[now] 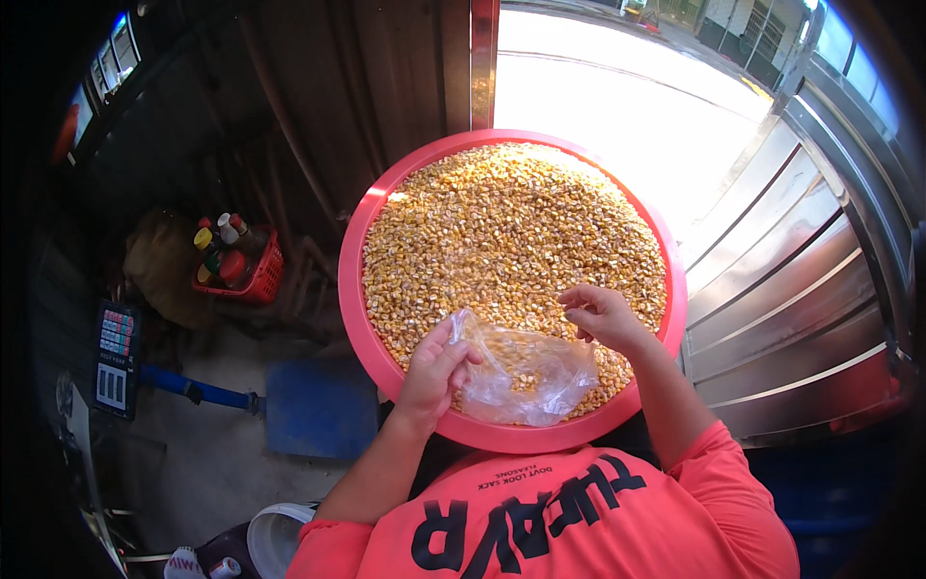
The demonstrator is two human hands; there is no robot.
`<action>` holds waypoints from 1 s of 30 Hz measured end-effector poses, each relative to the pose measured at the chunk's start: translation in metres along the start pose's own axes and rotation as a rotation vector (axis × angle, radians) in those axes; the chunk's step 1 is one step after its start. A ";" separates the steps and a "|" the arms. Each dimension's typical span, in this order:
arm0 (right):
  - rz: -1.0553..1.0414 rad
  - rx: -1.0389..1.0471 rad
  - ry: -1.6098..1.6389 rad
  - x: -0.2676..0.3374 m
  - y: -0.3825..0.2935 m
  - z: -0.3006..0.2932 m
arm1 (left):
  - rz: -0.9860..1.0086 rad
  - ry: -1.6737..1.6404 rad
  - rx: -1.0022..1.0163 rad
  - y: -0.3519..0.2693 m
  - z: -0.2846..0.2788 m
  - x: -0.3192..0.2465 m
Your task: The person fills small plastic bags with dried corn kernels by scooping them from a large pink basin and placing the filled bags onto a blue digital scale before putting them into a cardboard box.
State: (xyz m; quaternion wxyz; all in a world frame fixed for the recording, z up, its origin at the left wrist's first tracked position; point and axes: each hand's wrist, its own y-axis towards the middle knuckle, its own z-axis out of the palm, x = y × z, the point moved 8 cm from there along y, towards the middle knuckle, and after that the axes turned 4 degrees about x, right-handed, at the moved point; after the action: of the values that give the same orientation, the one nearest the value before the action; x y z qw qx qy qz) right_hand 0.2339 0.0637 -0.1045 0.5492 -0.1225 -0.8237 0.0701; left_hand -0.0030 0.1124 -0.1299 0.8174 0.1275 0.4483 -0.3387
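Observation:
A large round pink plastic basin [356, 318] full of dried yellow corn kernels [506, 224] stands before me. My left hand [436, 369] pinches the upper left edge of a clear plastic bag [539, 376] between thumb and fingers. The bag lies over the kernels at the basin's near side, with some kernels in it or showing through it; I cannot tell which. Above the kernels on the right is my right hand [602, 313], fingers curled and slightly apart, near the bag's right end. No held object shows in it.
A blue platform scale [322, 409] with a keypad display [116, 360] stands on the floor at left. Beyond it, a red basket [268, 279] holds several bottles. A white bucket [278, 539] is at lower left. Corrugated metal panels [788, 289] flank the basin at right.

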 end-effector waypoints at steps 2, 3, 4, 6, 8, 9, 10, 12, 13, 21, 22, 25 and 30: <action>-0.035 -0.239 -0.145 -0.021 0.012 -0.036 | -0.005 0.001 0.003 0.001 0.001 0.000; -0.074 -0.339 -0.255 -0.022 0.015 -0.048 | -0.006 0.000 -0.002 0.000 0.001 -0.001; -0.075 -0.360 -0.408 -0.025 0.018 -0.053 | -0.008 0.000 -0.007 0.000 0.001 -0.001; -0.005 -0.282 -0.416 -0.034 0.029 -0.044 | -0.008 0.010 0.001 0.001 -0.001 0.000; -0.050 -0.223 -0.510 -0.027 0.033 -0.025 | -0.012 0.017 0.008 0.002 -0.001 0.001; -0.003 -0.089 -0.542 -0.024 0.038 -0.011 | -0.012 0.020 0.011 0.003 0.000 0.001; -0.080 -0.066 -0.572 -0.020 0.040 0.001 | -0.013 0.022 0.015 0.003 0.001 0.000; -0.138 -0.008 -0.550 -0.017 0.041 0.017 | -0.012 0.021 -0.002 0.003 0.001 0.000; -0.118 0.028 -0.499 -0.015 0.039 0.021 | -0.010 0.020 -0.012 0.003 0.000 0.001; -0.177 -0.058 -0.304 -0.013 0.028 0.000 | -0.016 0.031 0.010 0.003 0.003 -0.001; -0.117 -0.023 -0.287 0.003 0.023 0.002 | -0.012 0.030 0.011 0.003 0.003 0.000; -0.205 0.054 -0.169 0.046 0.005 0.018 | -0.005 0.030 0.002 0.002 0.003 -0.001; -0.392 0.280 -0.442 0.070 -0.014 0.070 | 0.003 0.021 0.021 0.001 0.004 -0.001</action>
State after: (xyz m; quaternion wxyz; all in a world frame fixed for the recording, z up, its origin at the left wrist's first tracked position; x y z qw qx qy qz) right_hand 0.1418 0.0712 -0.0658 0.3715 0.1331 -0.9133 0.1006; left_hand 0.0000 0.1120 -0.1267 0.8116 0.1403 0.4531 -0.3409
